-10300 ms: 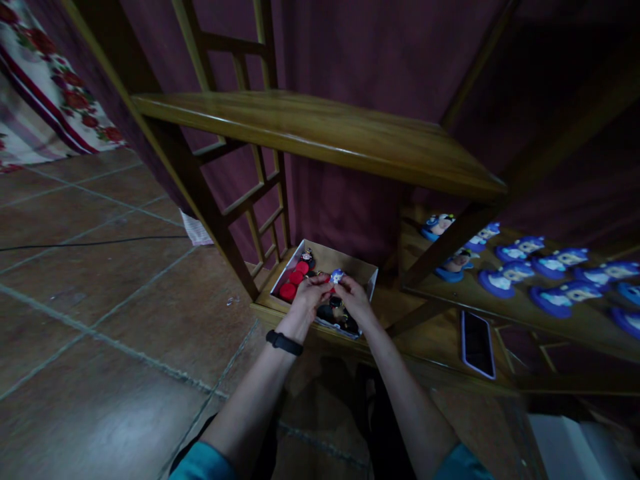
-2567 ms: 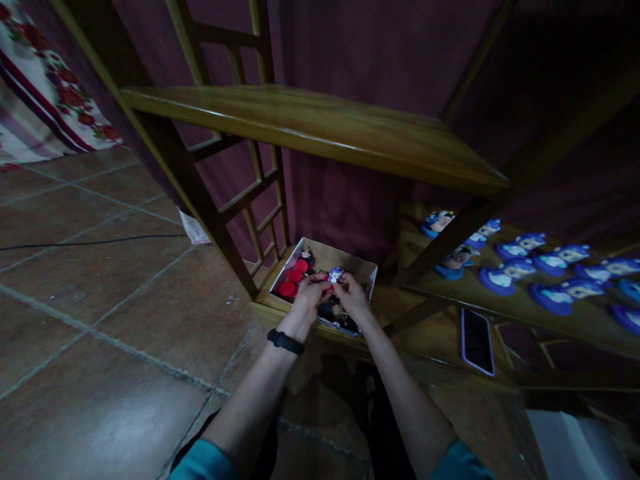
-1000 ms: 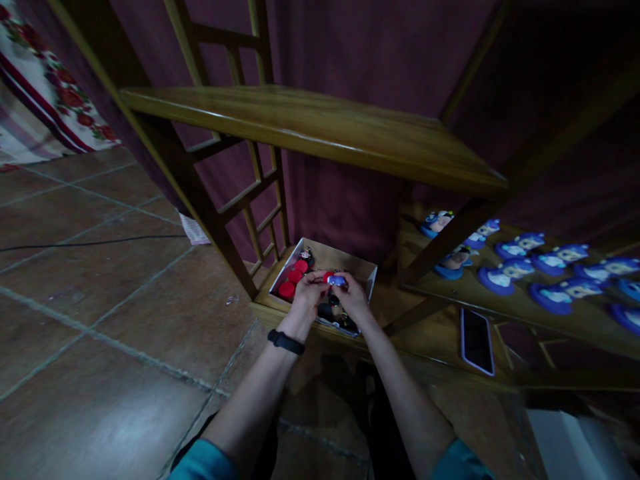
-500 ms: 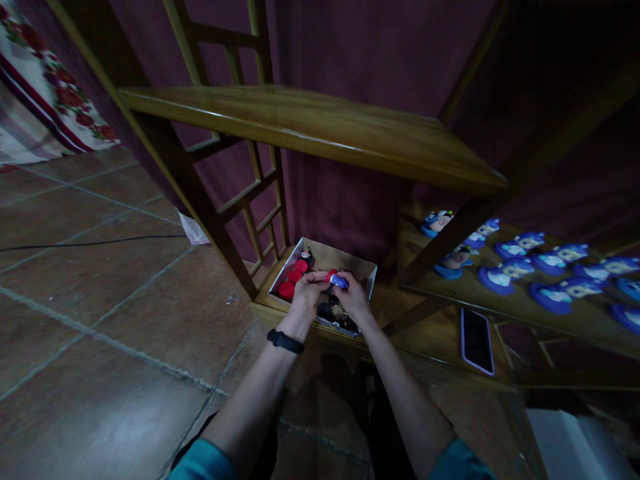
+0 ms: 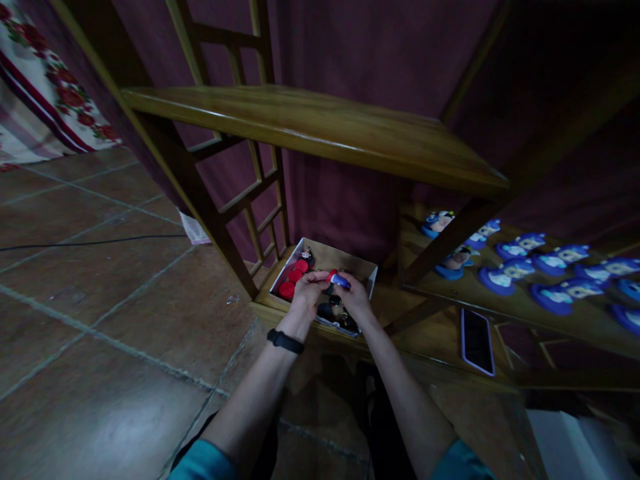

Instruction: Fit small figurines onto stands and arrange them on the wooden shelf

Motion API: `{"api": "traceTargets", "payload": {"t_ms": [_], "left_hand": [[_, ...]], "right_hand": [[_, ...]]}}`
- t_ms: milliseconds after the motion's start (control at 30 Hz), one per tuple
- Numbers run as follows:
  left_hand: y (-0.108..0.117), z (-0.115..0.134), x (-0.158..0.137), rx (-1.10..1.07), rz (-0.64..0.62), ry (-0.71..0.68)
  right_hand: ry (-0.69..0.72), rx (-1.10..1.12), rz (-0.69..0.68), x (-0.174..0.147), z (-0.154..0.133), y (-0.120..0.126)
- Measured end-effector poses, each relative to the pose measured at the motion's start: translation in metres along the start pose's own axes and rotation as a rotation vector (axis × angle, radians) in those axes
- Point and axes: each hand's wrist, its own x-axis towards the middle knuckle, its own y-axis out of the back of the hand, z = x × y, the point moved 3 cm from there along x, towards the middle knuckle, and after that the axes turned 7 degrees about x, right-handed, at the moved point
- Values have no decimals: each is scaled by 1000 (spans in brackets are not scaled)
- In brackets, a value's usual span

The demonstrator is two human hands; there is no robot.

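Both hands meet over a shallow white cardboard box (image 5: 361, 259) on the low wooden shelf. Between them is a small red-and-blue figurine (image 5: 340, 280), its details too small to make out. My left hand (image 5: 309, 291), with a black band on the wrist, has its fingers closed at the red end. At the blue end, my right hand (image 5: 356, 297) grips with bent fingers. Inside the box, several red round-based pieces (image 5: 287, 289) lie on the left, and a dark figurine (image 5: 307, 255) stands in the far corner. Black pieces (image 5: 327, 312) lie at the near side, partly hidden by the hands.
A wooden shelf board (image 5: 310, 127) spans above the box. To the right, several blue-based figurines (image 5: 506, 275) stand on another shelf, with a phone (image 5: 477, 341) lower down. Lattice bars (image 5: 250, 193) close off the left side. A black cable (image 5: 95, 243) crosses the tiled floor.
The figurine has turned slightly between my fingers, its blue end now looking flatter and longer. Both hands stay in nearly the same place over the box.
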Motion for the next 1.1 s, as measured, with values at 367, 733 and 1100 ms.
{"api": "traceTargets", "payload": {"t_ms": [367,733,1100], "left_hand": [[-2,2,0,-52,-17,23],[-3,6,-3,-64,-22,33],[-5,9,-6,-70,-15,39]], "right_hand": [[-106,283,-18,-1,0,-5],[-139,292,-36,-3,-5,-4],[-321,593,-71,-7,-6,-2]]}}
